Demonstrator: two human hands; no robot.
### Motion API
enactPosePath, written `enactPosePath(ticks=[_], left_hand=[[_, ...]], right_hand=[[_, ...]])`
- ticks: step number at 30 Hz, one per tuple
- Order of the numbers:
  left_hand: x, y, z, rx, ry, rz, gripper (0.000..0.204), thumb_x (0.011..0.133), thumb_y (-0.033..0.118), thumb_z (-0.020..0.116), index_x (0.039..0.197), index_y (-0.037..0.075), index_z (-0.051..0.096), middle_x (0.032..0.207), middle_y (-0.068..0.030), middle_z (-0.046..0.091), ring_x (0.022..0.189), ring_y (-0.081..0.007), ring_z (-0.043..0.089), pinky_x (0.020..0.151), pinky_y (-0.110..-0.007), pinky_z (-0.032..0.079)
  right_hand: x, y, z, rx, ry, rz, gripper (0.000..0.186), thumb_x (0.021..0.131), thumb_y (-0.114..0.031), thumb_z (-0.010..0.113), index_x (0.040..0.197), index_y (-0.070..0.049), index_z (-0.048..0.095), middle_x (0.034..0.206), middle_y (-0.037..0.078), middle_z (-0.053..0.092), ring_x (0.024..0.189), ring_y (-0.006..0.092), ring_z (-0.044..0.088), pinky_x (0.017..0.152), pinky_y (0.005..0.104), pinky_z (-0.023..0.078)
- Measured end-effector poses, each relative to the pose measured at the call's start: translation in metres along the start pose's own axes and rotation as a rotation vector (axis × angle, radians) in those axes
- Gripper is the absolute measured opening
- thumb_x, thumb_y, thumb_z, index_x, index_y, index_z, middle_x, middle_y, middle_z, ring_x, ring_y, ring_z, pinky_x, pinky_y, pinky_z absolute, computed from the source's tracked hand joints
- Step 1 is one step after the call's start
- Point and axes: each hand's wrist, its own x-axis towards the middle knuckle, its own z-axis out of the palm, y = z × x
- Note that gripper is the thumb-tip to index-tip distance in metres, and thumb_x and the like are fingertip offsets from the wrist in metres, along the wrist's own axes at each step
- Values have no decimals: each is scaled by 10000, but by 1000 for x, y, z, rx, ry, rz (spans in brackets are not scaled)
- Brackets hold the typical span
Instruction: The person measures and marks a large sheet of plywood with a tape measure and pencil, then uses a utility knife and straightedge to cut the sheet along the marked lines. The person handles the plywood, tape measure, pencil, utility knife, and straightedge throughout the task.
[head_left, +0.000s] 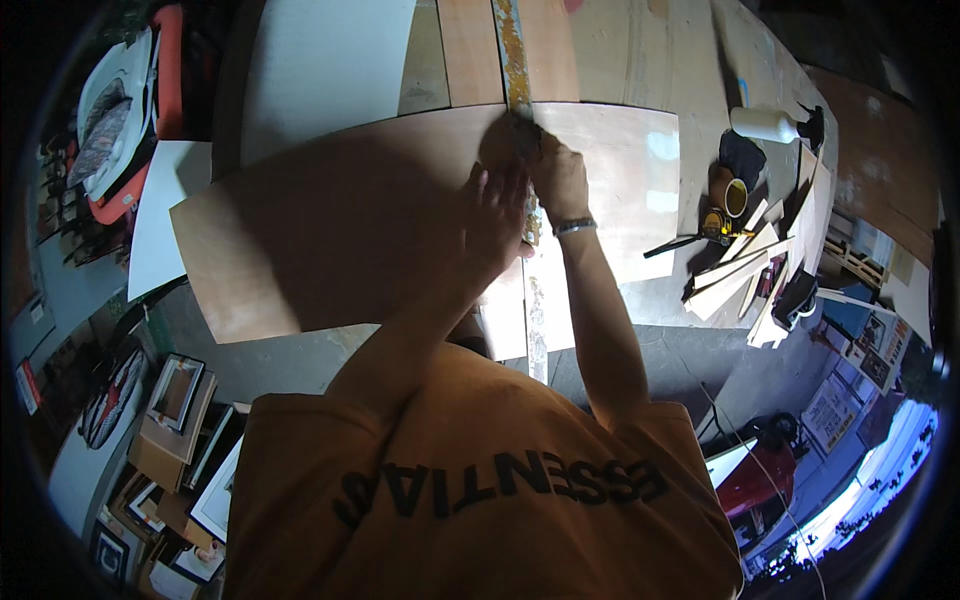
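A long, paint-spattered metal straightedge point(515, 65) lies lengthwise across a thin brown wooden sheet point(610, 150) and runs on past both its far and near edges. My left hand point(495, 218) is laid out on the sheet against the straightedge, fingers pointing away from me and pressing down at its left side. Just right of the strip, my right hand point(562, 182) is closed in a grip near the sheet's far edge. Shadow and the fingers hide what it holds. A dark band circles the right wrist.
Beyond the sheet lie a white panel point(325, 60) and a lighter wooden board point(465, 50). To the right stand a white spray bottle point(765, 125), a roll of tape point(735, 198), a tape measure point(718, 228) and several wood offcuts point(730, 285). Picture frames point(178, 393) are stacked at lower left.
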Motion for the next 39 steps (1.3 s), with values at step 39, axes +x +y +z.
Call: enactPosePath(ticks=[39], left_hand=[[-2,-3,18,10,67,-25,1425,469,660,878,1580,38,237,1635,-145,235,1477,-328,260,1217,-598,156]], right_hand=[[33,3,1,-50,-11,-61,329,943,-258,604,1203,-72,681,767,224,706,577,292,709,538,406,572]])
